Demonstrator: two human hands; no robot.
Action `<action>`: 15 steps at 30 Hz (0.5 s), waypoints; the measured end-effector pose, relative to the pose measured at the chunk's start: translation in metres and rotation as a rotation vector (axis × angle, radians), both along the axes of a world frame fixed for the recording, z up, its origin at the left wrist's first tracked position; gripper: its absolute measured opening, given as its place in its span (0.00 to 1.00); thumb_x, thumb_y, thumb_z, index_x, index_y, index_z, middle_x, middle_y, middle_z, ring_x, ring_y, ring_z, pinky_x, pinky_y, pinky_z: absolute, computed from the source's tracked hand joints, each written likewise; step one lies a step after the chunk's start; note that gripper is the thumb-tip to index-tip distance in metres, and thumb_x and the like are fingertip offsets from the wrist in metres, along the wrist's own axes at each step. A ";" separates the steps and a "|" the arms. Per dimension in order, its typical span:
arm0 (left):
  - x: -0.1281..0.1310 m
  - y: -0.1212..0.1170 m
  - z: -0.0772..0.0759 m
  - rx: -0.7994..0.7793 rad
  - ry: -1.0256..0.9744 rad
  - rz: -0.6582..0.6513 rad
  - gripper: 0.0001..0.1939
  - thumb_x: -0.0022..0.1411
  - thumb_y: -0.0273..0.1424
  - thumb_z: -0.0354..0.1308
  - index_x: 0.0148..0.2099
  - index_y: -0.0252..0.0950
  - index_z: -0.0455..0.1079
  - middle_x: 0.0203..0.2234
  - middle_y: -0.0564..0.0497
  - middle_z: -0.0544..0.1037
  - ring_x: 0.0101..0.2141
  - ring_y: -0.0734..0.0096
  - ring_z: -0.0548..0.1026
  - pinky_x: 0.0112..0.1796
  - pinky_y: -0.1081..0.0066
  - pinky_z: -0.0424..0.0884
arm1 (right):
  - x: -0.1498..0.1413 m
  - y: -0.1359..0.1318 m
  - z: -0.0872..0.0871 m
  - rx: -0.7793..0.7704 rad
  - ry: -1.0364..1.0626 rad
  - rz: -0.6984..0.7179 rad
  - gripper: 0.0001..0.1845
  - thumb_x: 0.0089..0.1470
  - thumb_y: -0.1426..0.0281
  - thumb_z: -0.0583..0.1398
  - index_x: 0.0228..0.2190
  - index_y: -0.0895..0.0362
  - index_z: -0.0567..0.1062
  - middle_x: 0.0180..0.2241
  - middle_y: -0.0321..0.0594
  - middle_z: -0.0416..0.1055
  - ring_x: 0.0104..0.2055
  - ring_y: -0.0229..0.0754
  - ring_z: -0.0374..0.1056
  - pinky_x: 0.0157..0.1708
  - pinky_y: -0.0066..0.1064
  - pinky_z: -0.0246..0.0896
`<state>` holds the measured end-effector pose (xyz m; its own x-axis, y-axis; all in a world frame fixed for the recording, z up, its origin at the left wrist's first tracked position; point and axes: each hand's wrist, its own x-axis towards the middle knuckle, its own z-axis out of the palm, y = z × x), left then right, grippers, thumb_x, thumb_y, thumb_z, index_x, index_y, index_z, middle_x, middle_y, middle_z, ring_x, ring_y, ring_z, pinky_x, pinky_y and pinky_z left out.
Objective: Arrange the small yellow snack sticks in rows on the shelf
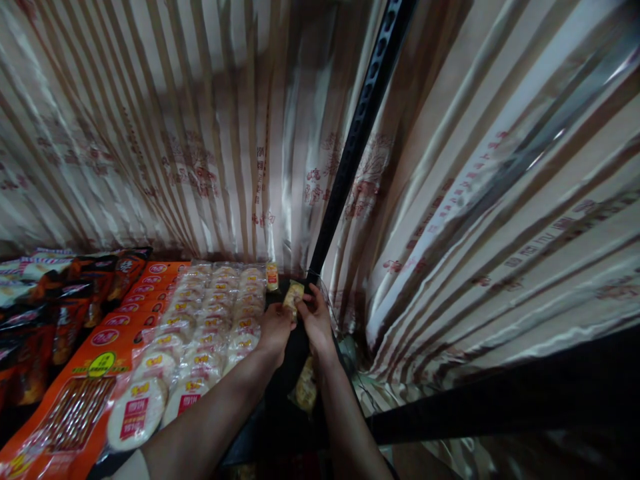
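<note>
"What's in that grip?"
"A small yellow packet [291,297]; the left hand [275,328] and right hand [317,320] both pinch it, just right of the wrapped crackers [203,343]; a black post [349,157] rises beyond."

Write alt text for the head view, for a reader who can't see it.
A person's left hand and right hand hold a small yellow packet at a dark shelf. Rows of wrapped round crackers and orange snack packs lie to the left, with pale printed curtains hanging behind.
</note>
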<state>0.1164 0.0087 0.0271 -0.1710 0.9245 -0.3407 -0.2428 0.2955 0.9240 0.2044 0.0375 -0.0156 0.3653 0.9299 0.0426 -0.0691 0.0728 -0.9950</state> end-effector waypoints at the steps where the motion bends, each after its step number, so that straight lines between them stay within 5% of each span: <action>1: 0.001 0.001 -0.002 -0.001 0.017 0.002 0.02 0.56 0.25 0.53 0.34 0.32 0.64 0.34 0.45 0.72 0.31 0.74 0.71 0.30 0.75 0.70 | 0.000 0.000 0.000 0.003 0.007 0.009 0.36 0.38 0.64 0.63 0.51 0.54 0.62 0.36 0.38 0.68 0.30 0.36 0.67 0.29 0.28 0.65; 15: 0.010 0.018 -0.006 -0.017 -0.025 0.054 0.01 0.56 0.23 0.51 0.32 0.33 0.63 0.32 0.45 0.73 0.30 0.74 0.74 0.32 0.75 0.69 | -0.004 -0.006 0.006 0.019 0.038 0.114 0.23 0.41 0.61 0.61 0.40 0.59 0.70 0.30 0.38 0.74 0.31 0.39 0.69 0.35 0.31 0.63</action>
<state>0.1262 0.0271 0.0206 -0.2117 0.9084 -0.3606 -0.2818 0.2966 0.9125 0.2003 0.0319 -0.0092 0.2594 0.9645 0.0490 -0.1158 0.0815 -0.9899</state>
